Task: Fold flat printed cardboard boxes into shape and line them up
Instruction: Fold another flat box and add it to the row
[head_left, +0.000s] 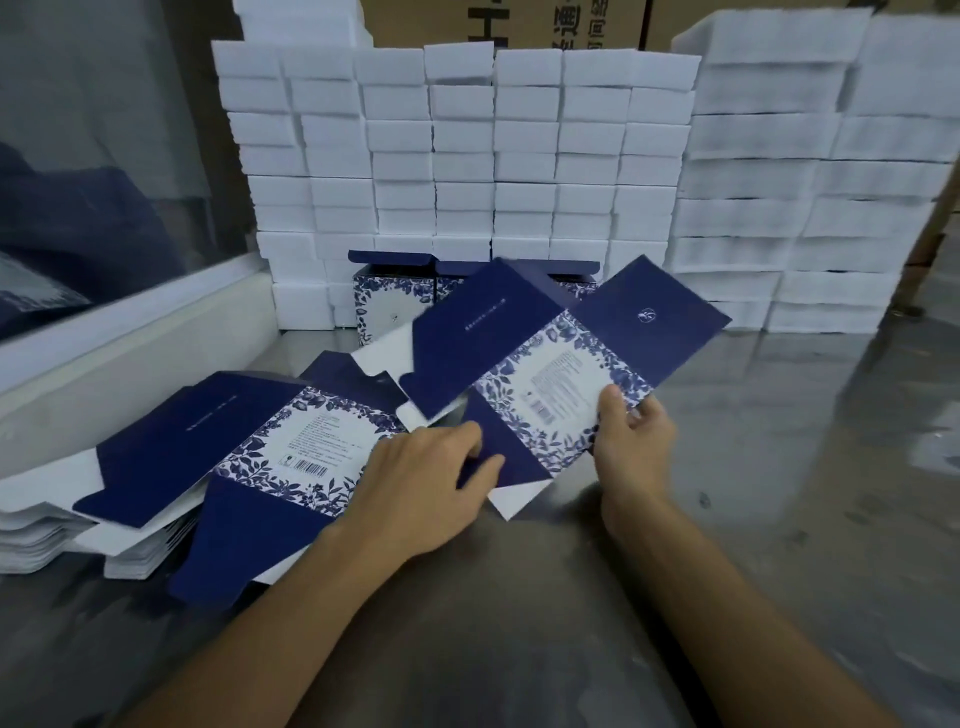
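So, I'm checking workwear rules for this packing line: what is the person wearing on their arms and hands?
Nothing that shows. Both forearms are bare as far as the bottom of the picture, with no sleeve or cuff in view. The left hand and the right hand have no gloves, and no watch, ring, wristband or tape is visible on either wrist or on the fingers that show.

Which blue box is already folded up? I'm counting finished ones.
The folded box standing against the foam blocks, lid flap open. The held blank and the stack are flat.
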